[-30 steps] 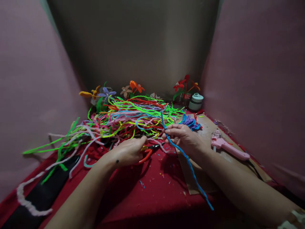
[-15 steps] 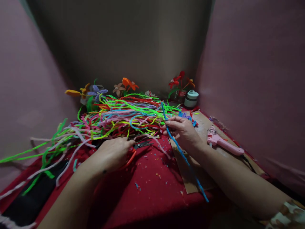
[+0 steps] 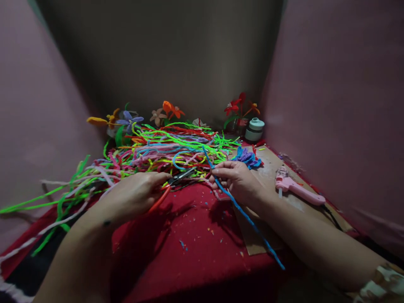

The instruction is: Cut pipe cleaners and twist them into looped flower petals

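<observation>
Between the thumb and fingers of my right hand (image 3: 237, 179) is a blue pipe cleaner (image 3: 244, 213). Its short end points up and away, and the long end slants down to the right past my forearm. My left hand (image 3: 139, 194) is closed around a pair of scissors (image 3: 162, 197) with orange handles, held off the red cloth. The dark blades point up and to the right toward my right hand and do not touch the blue pipe cleaner. Behind both hands lies a pile of pipe cleaners (image 3: 167, 145) in many colours.
On a brown board (image 3: 268, 164) at right lie a pink glue gun (image 3: 295, 187) and a purple and blue fuzzy bundle (image 3: 248, 158). A pale green lidded jar (image 3: 254, 129) and several fuzzy flowers (image 3: 129, 120) stand along the back. Small scraps dot the red cloth (image 3: 189, 235).
My left hand has lifted the scissors from near the cloth, and their blades now tilt upward. My right hand has shifted slightly down with the blue pipe cleaner, uncovering more of the purple bundle.
</observation>
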Action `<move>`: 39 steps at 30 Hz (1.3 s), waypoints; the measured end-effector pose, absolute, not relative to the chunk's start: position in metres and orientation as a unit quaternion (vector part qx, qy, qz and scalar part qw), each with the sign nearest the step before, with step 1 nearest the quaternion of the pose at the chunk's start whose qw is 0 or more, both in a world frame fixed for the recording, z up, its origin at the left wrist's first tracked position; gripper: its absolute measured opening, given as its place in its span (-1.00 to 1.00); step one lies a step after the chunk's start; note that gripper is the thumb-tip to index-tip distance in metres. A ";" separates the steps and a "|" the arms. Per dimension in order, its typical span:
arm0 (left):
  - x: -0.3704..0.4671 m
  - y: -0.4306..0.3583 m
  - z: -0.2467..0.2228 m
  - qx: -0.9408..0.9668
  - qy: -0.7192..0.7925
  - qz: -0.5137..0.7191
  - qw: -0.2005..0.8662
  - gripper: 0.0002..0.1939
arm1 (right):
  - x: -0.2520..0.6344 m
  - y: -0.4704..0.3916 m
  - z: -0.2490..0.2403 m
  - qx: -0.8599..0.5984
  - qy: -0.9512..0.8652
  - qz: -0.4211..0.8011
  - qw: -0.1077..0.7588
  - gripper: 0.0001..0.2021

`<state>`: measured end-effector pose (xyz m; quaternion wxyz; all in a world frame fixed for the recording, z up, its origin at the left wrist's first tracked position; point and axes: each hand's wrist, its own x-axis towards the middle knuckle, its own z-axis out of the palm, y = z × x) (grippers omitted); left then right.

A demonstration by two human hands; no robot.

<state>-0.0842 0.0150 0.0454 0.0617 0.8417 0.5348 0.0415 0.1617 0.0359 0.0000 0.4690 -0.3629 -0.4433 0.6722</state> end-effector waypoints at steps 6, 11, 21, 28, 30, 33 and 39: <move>-0.069 0.010 0.042 0.881 0.454 0.126 0.044 -0.62 | 0.164 0.036 0.001 -0.354 -0.442 0.674 0.475 -0.87; -0.066 0.012 0.027 0.873 0.471 0.126 -0.028 -0.61 | 0.164 0.034 0.000 -0.364 -0.434 0.682 0.463 -0.85; -0.064 0.016 0.019 0.876 0.462 0.124 -0.062 -0.56 | 0.163 0.036 0.002 -0.339 -0.438 0.670 0.495 -0.87; -0.058 0.011 0.022 0.862 0.485 0.093 -0.116 -0.55 | 0.164 0.036 0.006 -0.350 -0.400 0.686 0.497 -0.85; -0.055 0.009 0.024 0.862 0.486 0.081 -0.121 -0.56 | 0.165 0.037 0.007 -0.355 -0.403 0.689 0.487 -0.87; -0.052 0.008 0.024 0.858 0.491 0.062 -0.136 -0.56 | 0.166 0.039 0.005 -0.351 -0.406 0.697 0.476 -0.88; -0.043 0.006 0.024 0.843 0.503 0.030 -0.188 -0.50 | 0.165 0.042 -0.001 -0.371 -0.384 0.693 0.484 -0.94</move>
